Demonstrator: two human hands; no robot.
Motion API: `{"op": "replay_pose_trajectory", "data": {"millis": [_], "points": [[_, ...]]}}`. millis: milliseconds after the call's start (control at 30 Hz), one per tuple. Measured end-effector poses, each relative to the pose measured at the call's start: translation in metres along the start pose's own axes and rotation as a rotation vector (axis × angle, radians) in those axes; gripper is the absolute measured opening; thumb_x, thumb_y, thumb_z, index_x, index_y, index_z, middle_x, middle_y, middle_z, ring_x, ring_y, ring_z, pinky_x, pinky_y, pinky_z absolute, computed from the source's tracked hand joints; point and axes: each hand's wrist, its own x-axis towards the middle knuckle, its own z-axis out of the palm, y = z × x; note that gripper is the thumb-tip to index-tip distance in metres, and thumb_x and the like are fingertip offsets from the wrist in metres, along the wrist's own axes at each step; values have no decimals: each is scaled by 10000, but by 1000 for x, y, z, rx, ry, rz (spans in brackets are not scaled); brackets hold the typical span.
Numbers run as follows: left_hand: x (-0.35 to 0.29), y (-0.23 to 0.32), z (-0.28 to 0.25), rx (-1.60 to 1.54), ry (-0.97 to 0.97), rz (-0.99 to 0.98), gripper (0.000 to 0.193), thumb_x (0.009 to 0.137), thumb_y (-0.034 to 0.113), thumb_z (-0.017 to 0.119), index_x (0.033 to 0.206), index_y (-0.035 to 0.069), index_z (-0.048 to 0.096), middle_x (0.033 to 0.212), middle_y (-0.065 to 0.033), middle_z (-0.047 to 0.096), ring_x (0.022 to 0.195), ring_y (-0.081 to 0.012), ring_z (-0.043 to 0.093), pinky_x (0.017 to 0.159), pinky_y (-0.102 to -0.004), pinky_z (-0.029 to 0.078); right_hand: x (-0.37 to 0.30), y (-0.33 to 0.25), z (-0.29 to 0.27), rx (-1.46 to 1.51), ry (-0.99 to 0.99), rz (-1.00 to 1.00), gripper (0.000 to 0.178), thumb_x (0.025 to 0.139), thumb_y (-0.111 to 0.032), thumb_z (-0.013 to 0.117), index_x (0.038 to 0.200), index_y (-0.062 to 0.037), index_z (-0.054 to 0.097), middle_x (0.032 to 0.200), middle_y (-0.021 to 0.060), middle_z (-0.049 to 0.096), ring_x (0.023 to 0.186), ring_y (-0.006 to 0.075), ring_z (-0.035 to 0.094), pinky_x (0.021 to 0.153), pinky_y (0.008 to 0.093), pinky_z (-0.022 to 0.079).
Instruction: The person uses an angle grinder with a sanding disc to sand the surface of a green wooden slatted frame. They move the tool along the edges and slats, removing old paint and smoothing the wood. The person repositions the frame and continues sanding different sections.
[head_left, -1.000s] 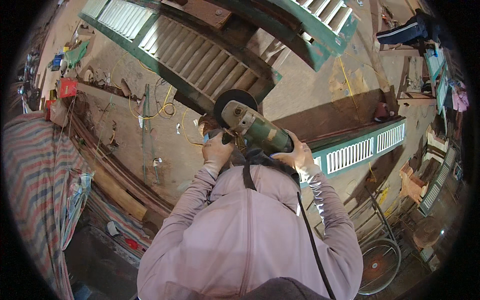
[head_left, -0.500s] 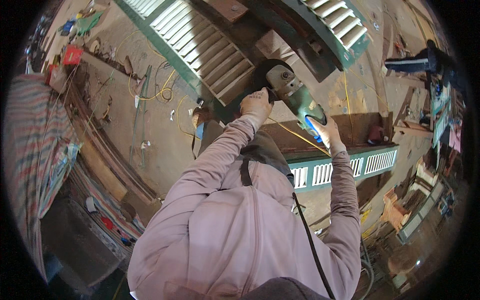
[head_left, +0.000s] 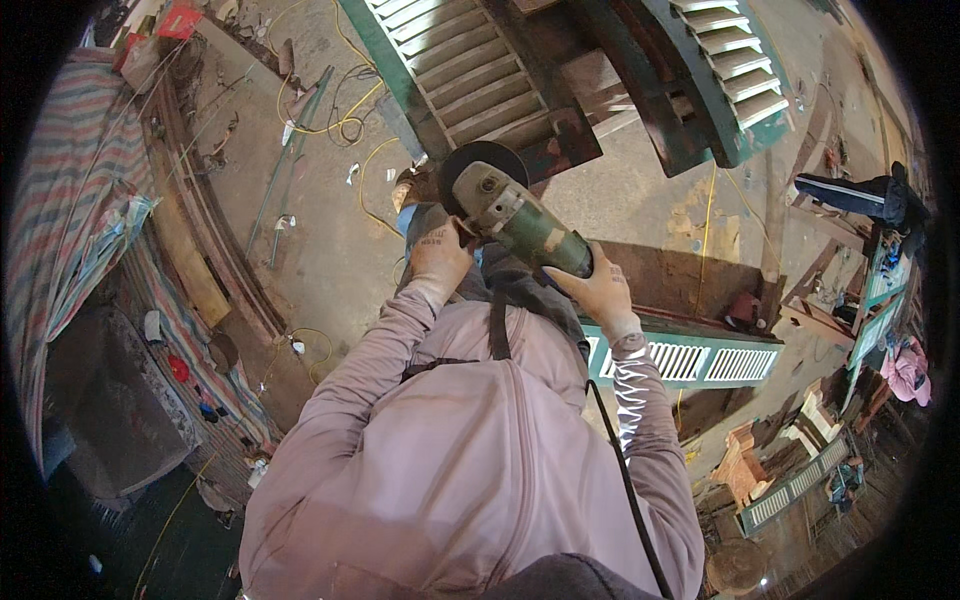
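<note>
An angle grinder (head_left: 520, 222) with a dark green body and grey metal head hangs in front of my lap, held by both hands. My left hand (head_left: 440, 258) is closed beside its head, around what seems to be the side handle, mostly hidden by the fingers. My right hand (head_left: 602, 292) wraps the rear of the body, thumb on top. A dark round disc (head_left: 478, 165) shows past the head, near the lower end of a louvred shutter (head_left: 482, 75) with pale slats. Whether disc and shutter touch, I cannot tell.
Another louvred shutter (head_left: 735, 65) stands at the far right, and a green slatted panel (head_left: 738, 362) lies near my right arm. Yellow cable (head_left: 352, 122) loops over the floor. Striped sheeting (head_left: 85, 190) hangs at left; wood pieces (head_left: 745, 465) lie at lower right.
Both hands have drawn the grinder back toward my body and to the left, off the shutter's lower end. My view has shifted, so the shutters appear farther up and right.
</note>
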Motion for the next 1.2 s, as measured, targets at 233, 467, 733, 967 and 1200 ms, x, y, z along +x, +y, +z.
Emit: {"op": "replay_pose_trajectory", "data": {"millis": [233,467,733,967,1200], "points": [[14,36,25,29,-50,37,375,879,318,693,1118,32,654,1063,-222,733,1010,-391,708,887,-491,552,15,35,-28,-4,74,-13,894,742,-642,789,1375,-41,596,1189,256,699,1150,410,668,980,442,511],[77,105,40,-36,-4,341,330,911,317,635,1051,19,658,1048,-228,726,1007,-392,708,888,-486,558,45,97,-50,238,236,-12,869,741,-602,823,1338,-5,619,1112,240,726,1030,320,724,841,393,577],[72,111,12,11,-113,387,259,926,180,542,1077,-4,643,1066,-239,726,1023,-403,707,896,-493,558,27,106,-16,475,272,82,746,807,-510,823,1285,29,629,1139,180,730,1008,272,718,901,362,539],[16,-14,3,3,-88,142,380,860,315,691,1126,48,650,1033,-221,730,992,-403,702,871,-490,554,-11,19,44,64,151,68,867,745,-493,872,1378,10,561,1101,226,718,863,270,745,760,372,576],[0,-8,11,-17,-210,127,369,855,286,683,1133,46,645,1049,-226,728,1004,-403,700,882,-493,551,-16,14,19,135,-31,200,856,700,-598,846,1329,-65,613,1146,222,726,1109,353,704,923,400,542]]}}
